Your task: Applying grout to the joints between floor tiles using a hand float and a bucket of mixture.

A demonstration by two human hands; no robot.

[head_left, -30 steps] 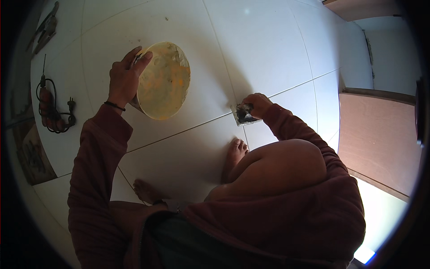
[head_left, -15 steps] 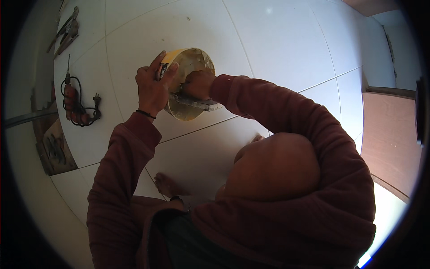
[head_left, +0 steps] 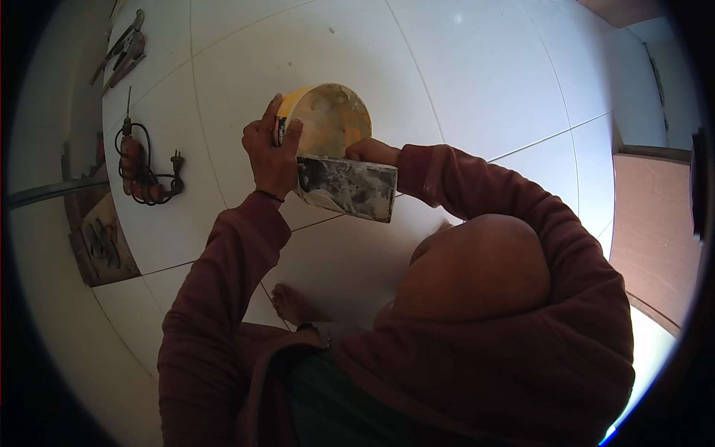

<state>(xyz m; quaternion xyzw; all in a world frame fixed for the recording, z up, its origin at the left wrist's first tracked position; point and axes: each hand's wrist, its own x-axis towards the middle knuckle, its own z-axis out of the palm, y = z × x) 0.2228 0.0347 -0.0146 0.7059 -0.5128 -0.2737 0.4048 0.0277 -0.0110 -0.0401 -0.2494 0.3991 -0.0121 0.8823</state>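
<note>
A yellow bucket (head_left: 298, 97) is tilted so that its open mouth faces me, its inner wall coated with pale, smeared residue. My left hand (head_left: 272, 155) grips the bucket's left rim, thumb inside and fingers round the outer wall. In my right hand (head_left: 374, 152) is a plastering trowel (head_left: 348, 188), held at the mouth's near edge. Its flat rectangular face is turned toward me, dark and streaked with white. The trowel's handle is hidden behind the plate and my fingers, and the plate covers the lower part of the bucket.
Left of the bucket, a corded power drill (head_left: 132, 167) with a long bit lies on the white tiled floor (head_left: 246, 45). Plier-like hand tools (head_left: 126, 52) lie farther off. A brown board (head_left: 123, 257) carries dark items. My bare foot (head_left: 290, 304) is below the bucket.
My right hand has come up out of the bucket toward the right, and the trowel has turned from edge-on to show its flat face. My left hand still grips the rim.
</note>
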